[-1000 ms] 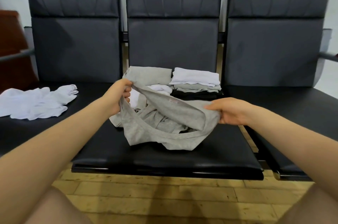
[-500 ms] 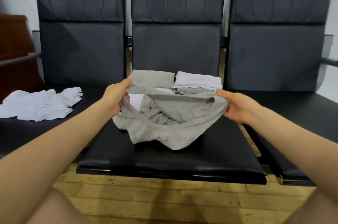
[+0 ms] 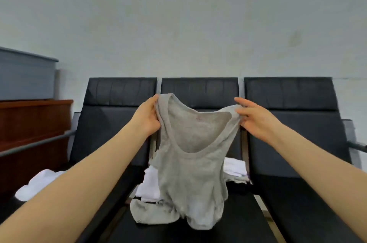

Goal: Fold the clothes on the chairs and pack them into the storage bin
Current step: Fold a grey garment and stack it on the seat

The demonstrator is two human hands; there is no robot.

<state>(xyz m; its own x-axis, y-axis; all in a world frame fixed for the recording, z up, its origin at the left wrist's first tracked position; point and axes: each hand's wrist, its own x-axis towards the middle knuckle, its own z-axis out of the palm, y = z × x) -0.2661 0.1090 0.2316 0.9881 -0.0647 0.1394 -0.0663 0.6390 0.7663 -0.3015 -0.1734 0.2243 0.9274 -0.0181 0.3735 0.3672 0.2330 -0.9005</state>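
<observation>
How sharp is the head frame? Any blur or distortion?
Head view: soft overall, motion smear at the left edge on the wooden cabinet; wide-angle stretch on forearms; flat even light, no glare; grey shirt readable, held by left hand and right hand.

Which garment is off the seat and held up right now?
The grey tank top, held by its straps in the left hand and right hand. The crumpled white garment lies on the left seat; the folded white ones rest behind it.

Folded white stacks (image 3: pixel 235 167) on the middle chair mostly hidden behind the hanging grey tank top (image 3: pixel 190 163), left arm covering part of the loose white garment (image 3: pixel 33 185), grey bin (image 3: pixel 25 76) cut off at the left edge
</observation>
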